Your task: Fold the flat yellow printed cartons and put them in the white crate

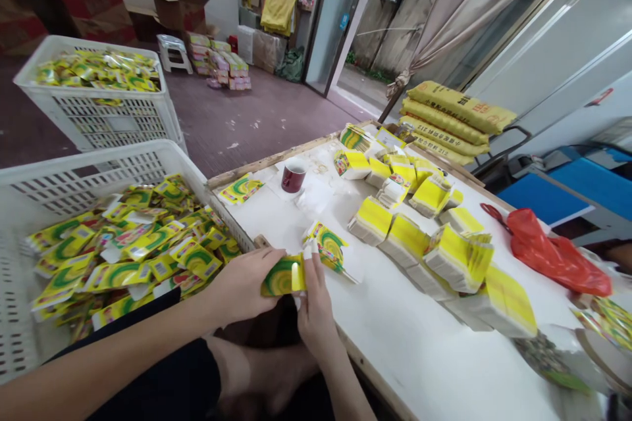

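Between my two hands, just off the table's near edge, is a small yellow and green packet [279,278]. My left hand [247,283] is closed on its left end. The fingers of my right hand [316,302] press on its right end, with pale wrapping on the fingertips. Right behind the hands, a flat yellow and green printed box [330,248] lies on the white table [419,348]. To my left, a white plastic crate [103,164] holds a heap of similar packets [148,243].
Stacks of yellow-topped cards [409,237] cover the table's middle and far right. A dark red mug [293,176] stands near the left edge. A red plastic bag [553,253] lies at right. Another filled crate [118,112] stands behind on the floor, and yellow sacks [449,120] are piled beyond the table.
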`<state>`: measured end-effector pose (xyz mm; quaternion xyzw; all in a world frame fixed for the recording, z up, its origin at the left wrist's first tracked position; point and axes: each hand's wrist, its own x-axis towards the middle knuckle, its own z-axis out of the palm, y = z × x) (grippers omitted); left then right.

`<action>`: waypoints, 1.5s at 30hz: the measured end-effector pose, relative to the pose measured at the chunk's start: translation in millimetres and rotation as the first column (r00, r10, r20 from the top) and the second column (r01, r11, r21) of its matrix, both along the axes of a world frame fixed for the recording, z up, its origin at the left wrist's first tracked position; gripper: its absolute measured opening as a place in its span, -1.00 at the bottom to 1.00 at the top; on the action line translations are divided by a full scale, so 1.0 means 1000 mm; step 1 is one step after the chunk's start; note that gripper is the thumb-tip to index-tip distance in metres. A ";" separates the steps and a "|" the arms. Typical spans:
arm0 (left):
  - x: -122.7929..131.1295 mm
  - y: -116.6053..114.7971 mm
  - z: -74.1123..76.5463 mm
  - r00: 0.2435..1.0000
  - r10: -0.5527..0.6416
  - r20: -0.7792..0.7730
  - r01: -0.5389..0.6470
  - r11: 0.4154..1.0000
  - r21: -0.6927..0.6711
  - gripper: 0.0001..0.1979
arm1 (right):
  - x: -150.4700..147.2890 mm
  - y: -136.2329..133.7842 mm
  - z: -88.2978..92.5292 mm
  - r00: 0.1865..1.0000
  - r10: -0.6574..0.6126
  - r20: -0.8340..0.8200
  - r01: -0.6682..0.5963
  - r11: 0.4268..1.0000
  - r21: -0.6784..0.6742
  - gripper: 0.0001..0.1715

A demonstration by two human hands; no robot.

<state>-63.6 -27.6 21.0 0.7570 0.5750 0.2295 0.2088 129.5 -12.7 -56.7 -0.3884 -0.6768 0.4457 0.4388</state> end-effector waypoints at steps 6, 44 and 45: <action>-0.004 0.002 0.000 1.000 -0.001 0.017 0.002 0.995 -0.096 -0.66 | 0.013 0.018 0.020 0.956 0.215 0.198 -0.243 0.961 0.132 -0.56; 0.002 0.001 -0.002 0.998 -0.052 -0.041 0.053 0.998 0.039 -0.40 | 0.024 0.018 0.020 0.941 0.233 0.247 -0.260 0.962 0.086 -0.36; 0.001 0.002 -0.002 0.999 -0.043 -0.017 0.044 0.998 0.051 -0.38 | 0.023 0.018 0.019 0.952 0.197 0.234 -0.226 0.969 0.102 -0.37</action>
